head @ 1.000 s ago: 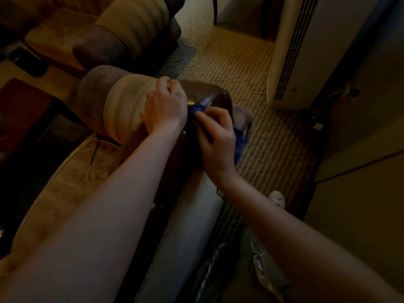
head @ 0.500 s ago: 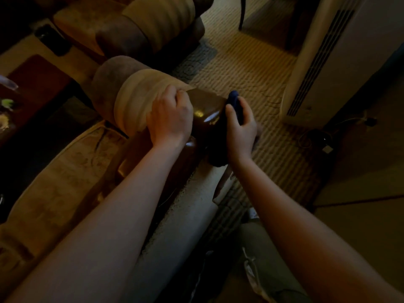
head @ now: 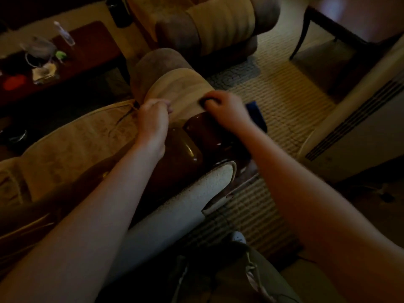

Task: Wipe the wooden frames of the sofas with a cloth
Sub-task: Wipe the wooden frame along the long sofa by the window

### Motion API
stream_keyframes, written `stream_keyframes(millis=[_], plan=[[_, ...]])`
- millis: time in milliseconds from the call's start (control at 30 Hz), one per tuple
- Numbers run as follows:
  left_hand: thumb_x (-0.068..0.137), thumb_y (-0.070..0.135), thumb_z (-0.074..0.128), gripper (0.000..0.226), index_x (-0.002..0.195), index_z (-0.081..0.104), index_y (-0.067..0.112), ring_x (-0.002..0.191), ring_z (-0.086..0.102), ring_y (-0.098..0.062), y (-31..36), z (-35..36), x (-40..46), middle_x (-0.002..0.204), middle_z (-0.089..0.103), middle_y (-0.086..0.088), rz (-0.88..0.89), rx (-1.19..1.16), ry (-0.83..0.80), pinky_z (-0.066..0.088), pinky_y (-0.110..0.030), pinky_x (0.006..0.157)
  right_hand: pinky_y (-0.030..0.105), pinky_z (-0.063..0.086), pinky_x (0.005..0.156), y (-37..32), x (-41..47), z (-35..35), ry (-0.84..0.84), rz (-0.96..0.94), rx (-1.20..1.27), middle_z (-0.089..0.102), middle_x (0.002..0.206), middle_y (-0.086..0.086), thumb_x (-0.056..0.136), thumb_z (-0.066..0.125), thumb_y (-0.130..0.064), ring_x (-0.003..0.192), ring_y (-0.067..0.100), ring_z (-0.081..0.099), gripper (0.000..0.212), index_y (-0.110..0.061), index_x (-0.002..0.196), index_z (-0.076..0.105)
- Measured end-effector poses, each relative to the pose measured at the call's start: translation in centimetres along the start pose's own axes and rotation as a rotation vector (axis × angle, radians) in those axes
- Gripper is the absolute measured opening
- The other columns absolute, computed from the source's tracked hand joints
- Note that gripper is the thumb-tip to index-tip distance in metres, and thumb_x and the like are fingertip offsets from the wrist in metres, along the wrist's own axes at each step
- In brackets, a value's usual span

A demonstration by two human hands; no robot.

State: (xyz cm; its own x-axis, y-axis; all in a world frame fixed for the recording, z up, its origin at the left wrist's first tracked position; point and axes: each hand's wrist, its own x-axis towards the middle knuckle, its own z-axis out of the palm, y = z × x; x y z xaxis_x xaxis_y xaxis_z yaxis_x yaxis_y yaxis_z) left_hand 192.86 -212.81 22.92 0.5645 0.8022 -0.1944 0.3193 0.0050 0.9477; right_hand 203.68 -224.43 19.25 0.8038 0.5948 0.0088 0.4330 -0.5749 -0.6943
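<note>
R fingers curled on blue cloth, atop wooden frame

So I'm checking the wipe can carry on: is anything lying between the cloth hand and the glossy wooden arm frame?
Nothing visible. The right hand grips the blue cloth at the top of the wooden frame, whose glossy surface lies bare below it. The left hand rests on the padded armrest beside it, off the wood.

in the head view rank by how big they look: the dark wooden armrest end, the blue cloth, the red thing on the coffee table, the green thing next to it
1. wooden armrest end
2. blue cloth, partly hidden by the right hand, so it may be bigger than it looks
3. red thing, farther from the camera; its place against the cloth is unsure
4. green thing
</note>
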Motion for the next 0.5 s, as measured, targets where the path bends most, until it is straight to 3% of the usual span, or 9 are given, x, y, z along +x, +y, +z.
stream_keyframes(millis=[100,167,233,300,400,500], plan=[[0.094,0.017,0.036,0.025,0.089,0.06,0.017,0.089,0.052,-0.016,-1.4,-2.9,0.3,0.092,0.057,0.001,0.204,0.445,0.033,0.039,-0.031,0.078,0.024,0.046,0.065,4.5,2.3,-1.3,-0.046,0.528,0.25,0.065,0.107,0.007,0.094,0.047,-0.031,0.079,0.014,0.058,0.032,-0.009,0.112,0.063],[0.096,0.018,0.035,0.026,0.095,0.061,0.013,0.084,0.048,-0.018,-3.0,-4.1,0.1,0.091,0.053,-0.001,0.242,0.651,0.109,0.033,-0.031,0.073,0.031,0.052,0.072,5.7,1.7,-0.8,-0.039,0.565,0.287,0.066,0.108,0.011,0.093,0.046,-0.029,0.084,0.02,0.062,0.031,-0.008,0.107,0.065],[0.096,0.018,0.035,0.024,0.097,0.059,0.015,0.083,0.048,-0.02,-3.8,-4.3,0.2,0.09,0.053,-0.002,0.223,0.615,0.144,0.032,-0.031,0.071,0.034,0.052,0.087,5.5,0.1,-0.4,0.07,0.376,0.256,0.068,0.108,0.005,0.094,0.045,-0.026,0.096,0.018,0.063,0.027,-0.016,0.106,0.067],[0.095,0.018,0.036,0.024,0.103,0.059,0.016,0.084,0.05,-0.017,-3.9,-4.2,0.4,0.094,0.055,-0.001,0.234,0.512,0.148,0.035,-0.03,0.07,0.027,0.046,0.094,3.6,-2.8,-1.2,0.135,0.135,0.299,0.065,0.112,-0.008,0.095,0.047,-0.022,0.104,0.008,0.059,0.026,-0.024,0.112,0.066],[0.092,0.013,0.038,0.023,0.087,0.058,0.02,0.079,0.053,-0.012,-3.7,-4.3,0.5,0.083,0.059,0.003,0.195,0.241,0.186,0.039,-0.024,0.065,0.016,0.043,0.09,-0.7,-6.9,-0.9,0.004,-0.292,0.182,0.059,0.109,-0.016,0.095,0.051,-0.016,0.101,0.0,0.056,0.026,-0.022,0.116,0.063],[0.079,0.018,0.039,0.021,0.072,0.057,0.026,0.074,0.058,-0.014,-3.8,-5.2,0.5,0.07,0.06,0.006,0.152,-0.055,0.289,0.043,-0.025,0.069,0.024,0.042,0.087,-6.1,-8.7,3.1,-0.156,-0.718,0.01,0.067,0.108,0.0,0.091,0.053,-0.01,0.1,0.015,0.062,0.025,-0.013,0.112,0.066]])
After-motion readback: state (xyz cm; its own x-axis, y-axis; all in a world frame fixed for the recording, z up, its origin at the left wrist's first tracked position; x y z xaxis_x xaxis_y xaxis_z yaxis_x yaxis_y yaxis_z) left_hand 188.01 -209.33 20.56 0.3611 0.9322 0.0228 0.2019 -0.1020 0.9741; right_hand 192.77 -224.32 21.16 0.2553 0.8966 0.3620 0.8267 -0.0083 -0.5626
